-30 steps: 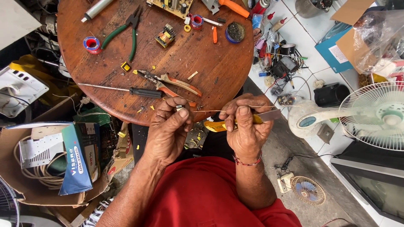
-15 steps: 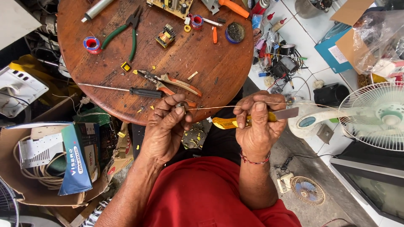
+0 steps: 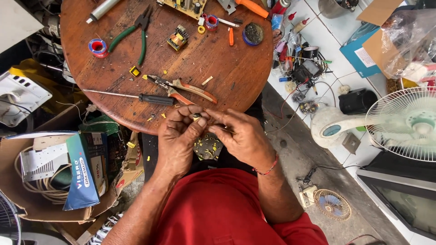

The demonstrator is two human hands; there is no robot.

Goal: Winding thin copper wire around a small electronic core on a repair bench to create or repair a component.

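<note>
My left hand (image 3: 180, 136) and my right hand (image 3: 243, 136) meet just off the near edge of the round wooden table (image 3: 236, 77). The fingertips of both hands pinch a small yellowish wire end (image 3: 196, 118) between them. Under the hands, on my lap, lies a small dark part with yellow bits (image 3: 208, 147), partly hidden by my fingers. Closest on the table are orange-handled cutters (image 3: 188, 89) and a black-handled screwdriver (image 3: 154, 98).
Green-handled pliers (image 3: 136, 36), a red tape roll (image 3: 97, 46), a small transformer (image 3: 178, 37) and a circuit board (image 3: 184, 5) lie further back. A white fan (image 3: 408, 122) stands right. A cardboard box with cable (image 3: 41, 177) sits left; a small fan grille (image 3: 332, 204) lies on the floor.
The hands, stretching a thin wire apart before, have come together at the table edge. The yellow-handled tool that was in my right hand no longer shows.
</note>
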